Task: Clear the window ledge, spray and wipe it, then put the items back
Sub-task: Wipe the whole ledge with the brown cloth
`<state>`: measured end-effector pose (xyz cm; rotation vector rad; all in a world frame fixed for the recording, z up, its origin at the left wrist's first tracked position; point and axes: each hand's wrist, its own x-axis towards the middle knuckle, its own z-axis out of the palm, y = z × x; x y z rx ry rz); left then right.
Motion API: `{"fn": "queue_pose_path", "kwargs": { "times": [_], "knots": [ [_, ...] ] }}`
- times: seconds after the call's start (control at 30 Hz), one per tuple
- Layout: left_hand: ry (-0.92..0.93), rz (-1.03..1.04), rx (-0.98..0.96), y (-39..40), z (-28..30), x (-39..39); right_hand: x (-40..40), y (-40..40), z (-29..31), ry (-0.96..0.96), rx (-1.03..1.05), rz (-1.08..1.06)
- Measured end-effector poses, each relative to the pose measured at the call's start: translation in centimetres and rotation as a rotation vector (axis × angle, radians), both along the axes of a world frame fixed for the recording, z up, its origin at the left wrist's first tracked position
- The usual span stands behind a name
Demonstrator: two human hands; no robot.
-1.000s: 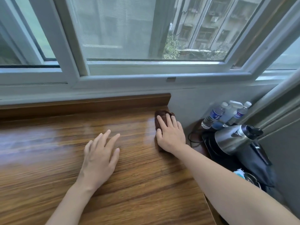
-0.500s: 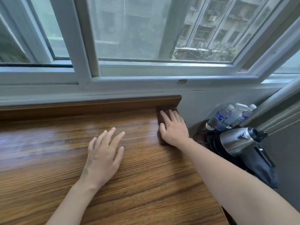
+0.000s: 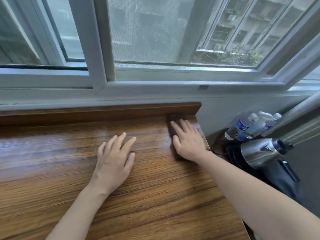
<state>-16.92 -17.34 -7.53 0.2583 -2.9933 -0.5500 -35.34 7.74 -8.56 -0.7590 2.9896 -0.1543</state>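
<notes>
The wooden window ledge (image 3: 52, 170) stretches below the window, its surface glossy with a damp sheen. My right hand (image 3: 188, 141) presses flat on a dark brown cloth (image 3: 173, 117) at the ledge's far right corner, against the raised back strip. Most of the cloth is hidden under my palm. My left hand (image 3: 114, 158) rests flat on the wood with fingers spread, to the left of the cloth and holding nothing.
Right of the ledge and lower down stand a steel electric kettle (image 3: 261, 152) with a black cord, several plastic water bottles (image 3: 240, 126) behind it, and a dark bag (image 3: 284, 181). A white window frame (image 3: 100, 66) rises behind the ledge.
My right hand has pushed the cloth away from me, up to the back strip at the right corner. My left hand has stayed flat on the wood.
</notes>
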Motion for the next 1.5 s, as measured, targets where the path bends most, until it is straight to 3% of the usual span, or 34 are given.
{"fn": "queue_pose_path", "kwargs": {
  "times": [0.1, 0.2, 0.37, 0.43, 0.6, 0.7, 0.9, 0.97, 1.13, 1.27, 1.33, 1.5],
  "knots": [
    [0.005, 0.007, 0.0, -0.1, 0.1, 0.4, -1.8, 0.5, 0.3, -0.031, 0.041, -0.234],
    [0.001, 0.012, 0.003, -0.2, -0.1, 0.8, -0.2, -2.2, 0.4, -0.017, 0.035, -0.269],
    [0.001, 0.014, 0.006, -0.1, 0.1, 1.4, 4.5, -4.5, 0.2, -0.006, 0.008, 0.214],
    [-0.008, 0.009, -0.002, -0.6, 0.1, 2.1, 3.2, -3.2, 0.4, -0.02, 0.039, 0.282],
    [-0.015, 0.062, -0.018, -2.6, 0.1, 4.5, 0.6, -3.9, 0.3, -0.027, 0.046, -0.271],
    [-0.012, 0.099, -0.017, -3.7, 0.1, 5.7, 4.3, -9.6, 0.0, -0.027, 0.02, -0.379],
    [0.011, 0.132, -0.023, -6.1, 0.2, 8.1, 10.5, -16.9, 0.0, -0.034, -0.005, 0.273],
    [0.01, 0.14, -0.025, -7.5, 0.1, 9.2, 8.8, -15.5, 0.1, -0.02, 0.018, 0.322],
    [0.011, 0.176, -0.012, -10.4, -0.1, 11.7, 5.3, -11.9, -0.1, -0.002, 0.033, -0.134],
    [0.003, 0.179, -0.003, -12.1, -0.5, 12.6, 7.2, -16.1, -0.1, -0.005, 0.04, -0.412],
    [0.001, 0.176, -0.002, -12.6, -0.5, 12.5, 9.0, -19.0, 0.1, -0.021, 0.032, -0.352],
    [0.016, 0.143, -0.004, -13.1, 0.0, 11.5, 12.6, -22.2, 0.3, -0.052, 0.019, 0.157]
  ]
}}
